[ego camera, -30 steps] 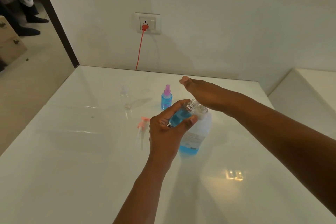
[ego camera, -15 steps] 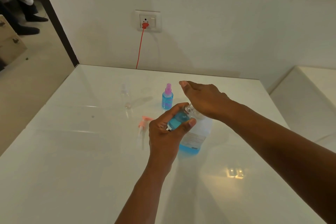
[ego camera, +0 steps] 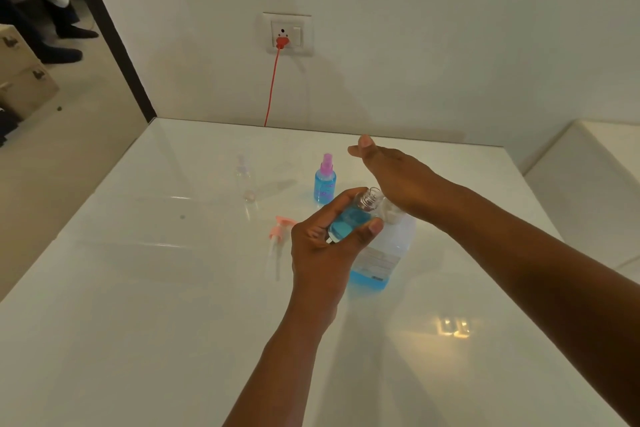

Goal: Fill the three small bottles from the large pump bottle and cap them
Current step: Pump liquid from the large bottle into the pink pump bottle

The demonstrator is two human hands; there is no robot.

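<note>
My left hand grips a small uncapped bottle, tilted and partly full of blue liquid, its open neck up against the pump of the large bottle. My right hand lies flat, fingers straight, with its heel on the pump head. The large bottle stands on the white table with a little blue liquid at its bottom. Behind it stands a capped small bottle, full of blue liquid, with a pink spray top. A clear empty small bottle stands farther left. A pink spray cap with its tube lies on the table.
A red cable runs from a wall socket down behind the table's far edge. The table's left edge drops to the floor, where a person's legs and cardboard boxes are. A white ledge sits at the right.
My right hand pressed down over the pump half a second ago and has now lifted, its fingers rising. My left hand keeps the small bottle at the spout.
</note>
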